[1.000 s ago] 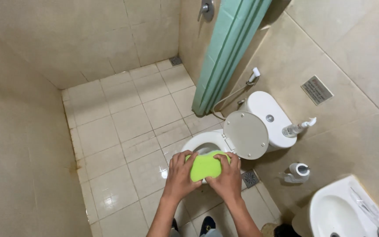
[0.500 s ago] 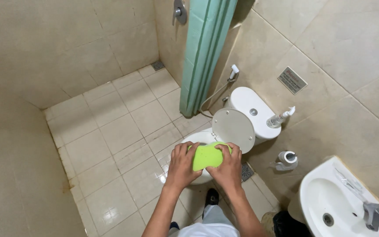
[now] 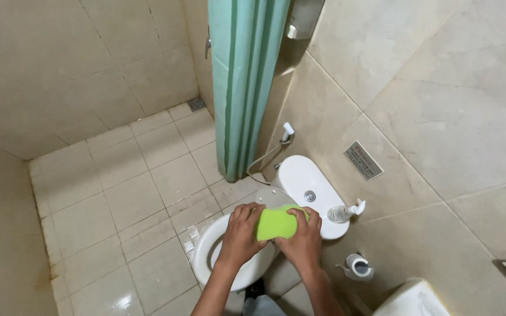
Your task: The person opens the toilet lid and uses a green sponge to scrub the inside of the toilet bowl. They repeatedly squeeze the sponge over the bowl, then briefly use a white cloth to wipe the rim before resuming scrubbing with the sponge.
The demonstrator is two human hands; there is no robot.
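Note:
My left hand (image 3: 242,233) and my right hand (image 3: 304,238) both grip a bright green sponge (image 3: 276,223), holding it above a white toilet (image 3: 218,248). The bowl shows to the left under my hands; its raised lid is mostly hidden behind them. The white cistern (image 3: 306,190) with a round flush button stands just beyond the sponge. A spray bottle (image 3: 343,213) lies on the cistern's right end, close to my right hand.
A green shower curtain (image 3: 245,82) hangs behind the toilet, with a hand bidet sprayer (image 3: 287,132) on the wall. A toilet paper roll (image 3: 358,266) sits low on the right wall. A white sink edge (image 3: 411,299) shows at bottom right. Beige tiled floor (image 3: 130,199) spreads left.
The view has swung right and closer to the toilet. Both hands with the sponge have stayed together and shifted toward the cistern.

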